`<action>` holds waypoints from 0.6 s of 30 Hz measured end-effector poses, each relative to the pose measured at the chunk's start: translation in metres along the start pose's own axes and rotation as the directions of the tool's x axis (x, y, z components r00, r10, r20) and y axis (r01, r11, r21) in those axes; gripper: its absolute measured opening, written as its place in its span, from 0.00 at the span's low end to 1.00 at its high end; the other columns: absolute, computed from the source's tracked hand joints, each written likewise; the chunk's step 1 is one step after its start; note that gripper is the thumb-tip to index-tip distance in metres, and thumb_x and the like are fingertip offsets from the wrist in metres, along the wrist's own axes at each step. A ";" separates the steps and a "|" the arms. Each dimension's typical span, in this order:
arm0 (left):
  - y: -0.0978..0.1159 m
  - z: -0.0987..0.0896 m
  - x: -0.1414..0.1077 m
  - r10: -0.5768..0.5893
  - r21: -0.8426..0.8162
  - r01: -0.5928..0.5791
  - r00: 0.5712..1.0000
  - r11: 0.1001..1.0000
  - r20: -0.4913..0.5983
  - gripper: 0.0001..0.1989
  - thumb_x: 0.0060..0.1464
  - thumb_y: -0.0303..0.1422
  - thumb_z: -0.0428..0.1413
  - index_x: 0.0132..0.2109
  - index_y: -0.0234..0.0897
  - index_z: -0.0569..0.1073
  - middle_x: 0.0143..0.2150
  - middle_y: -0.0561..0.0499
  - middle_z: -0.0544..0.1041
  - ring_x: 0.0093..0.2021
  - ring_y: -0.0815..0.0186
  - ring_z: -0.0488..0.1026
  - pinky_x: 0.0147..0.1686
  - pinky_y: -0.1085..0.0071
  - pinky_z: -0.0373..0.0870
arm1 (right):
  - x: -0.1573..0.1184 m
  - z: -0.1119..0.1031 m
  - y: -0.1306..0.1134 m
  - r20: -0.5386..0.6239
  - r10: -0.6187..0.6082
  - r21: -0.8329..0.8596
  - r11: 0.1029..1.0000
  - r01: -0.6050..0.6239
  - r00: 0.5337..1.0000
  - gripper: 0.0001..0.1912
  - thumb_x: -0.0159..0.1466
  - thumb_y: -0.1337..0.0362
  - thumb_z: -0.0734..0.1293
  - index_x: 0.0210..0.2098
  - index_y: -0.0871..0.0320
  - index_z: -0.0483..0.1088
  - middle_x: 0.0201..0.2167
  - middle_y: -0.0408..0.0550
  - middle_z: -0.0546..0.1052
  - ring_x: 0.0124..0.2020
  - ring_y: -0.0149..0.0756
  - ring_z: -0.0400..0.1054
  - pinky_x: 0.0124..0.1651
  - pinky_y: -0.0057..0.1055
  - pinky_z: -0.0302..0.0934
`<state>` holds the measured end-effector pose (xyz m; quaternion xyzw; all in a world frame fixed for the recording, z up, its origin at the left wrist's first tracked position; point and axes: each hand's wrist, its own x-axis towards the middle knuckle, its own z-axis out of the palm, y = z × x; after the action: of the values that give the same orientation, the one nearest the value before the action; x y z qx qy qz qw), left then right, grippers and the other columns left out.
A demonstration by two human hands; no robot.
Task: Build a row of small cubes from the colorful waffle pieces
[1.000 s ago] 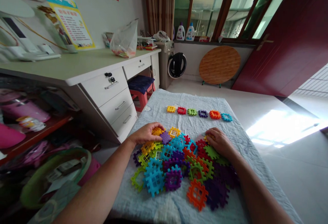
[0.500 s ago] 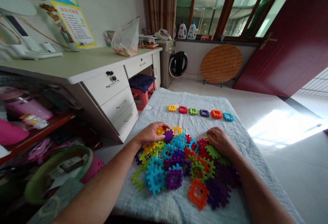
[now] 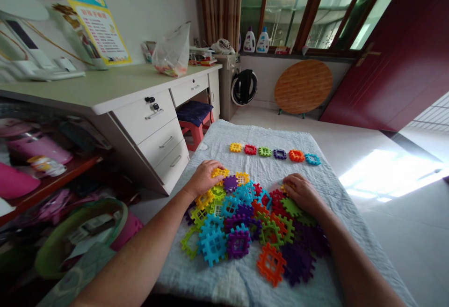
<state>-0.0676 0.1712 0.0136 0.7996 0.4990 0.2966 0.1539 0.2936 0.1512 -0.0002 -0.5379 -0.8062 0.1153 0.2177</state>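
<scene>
My left hand is at the far left of a heap of plastic interlocking blocks, its fingers closed on the edge of a yellow block. Beside that block lie a purple block and another yellow one. My right hand rests at the heap's right side with fingers curled over a small yellow block, mostly hidden. Green and red blocks lie against this hand. Nearer me, blue, purple and orange blocks form the heap's front.
A spaced row of several blocks, from a yellow one to a blue one, lies across the cloth-covered table. A white desk stands to the left, with a stool beneath. A basket sits at lower left.
My left hand has shifted slightly left and away from me, uncovering more of the yellow block and the purple block beside it. My right hand has barely moved.
</scene>
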 end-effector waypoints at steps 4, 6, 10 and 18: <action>0.001 0.001 0.000 0.025 0.083 -0.022 0.999 0.996 -0.046 0.09 0.48 0.31 0.59 0.39 0.39 0.75 0.46 0.48 0.75 0.49 0.58 0.68 0.53 0.61 0.62 | 0.000 0.000 0.000 0.009 0.000 -0.004 1.000 0.000 1.000 0.10 0.61 0.64 0.60 0.39 0.59 0.70 0.39 0.52 0.71 0.41 0.40 0.66 0.46 0.37 0.60; 0.004 0.001 0.000 0.049 0.083 -0.045 0.997 0.996 -0.056 0.08 0.49 0.31 0.58 0.39 0.39 0.75 0.46 0.48 0.75 0.49 0.59 0.68 0.53 0.61 0.62 | 0.000 0.000 0.000 0.010 -0.001 -0.005 1.000 0.001 1.000 0.10 0.61 0.64 0.60 0.39 0.59 0.70 0.39 0.52 0.71 0.41 0.40 0.66 0.46 0.37 0.60; 0.007 0.001 0.000 0.072 0.027 -0.071 0.997 0.997 -0.033 0.07 0.52 0.30 0.56 0.40 0.39 0.75 0.45 0.48 0.75 0.50 0.60 0.68 0.53 0.62 0.62 | 0.000 0.000 0.000 0.008 0.002 -0.007 1.000 -0.002 1.000 0.10 0.61 0.64 0.60 0.39 0.59 0.70 0.39 0.52 0.71 0.41 0.40 0.67 0.46 0.37 0.60; 0.012 0.001 -0.002 0.113 -0.022 -0.111 0.989 0.994 0.098 0.06 0.48 0.34 0.60 0.35 0.39 0.75 0.46 0.48 0.74 0.52 0.59 0.66 0.55 0.60 0.60 | 0.000 -0.001 -0.002 0.013 0.003 -0.001 1.000 -0.003 1.000 0.10 0.62 0.63 0.59 0.39 0.59 0.70 0.38 0.51 0.71 0.41 0.40 0.66 0.46 0.37 0.60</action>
<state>-0.0587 0.1641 0.0187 0.8387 0.4425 0.2691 0.1682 0.2926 0.1508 0.0015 -0.5387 -0.8067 0.1186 0.2120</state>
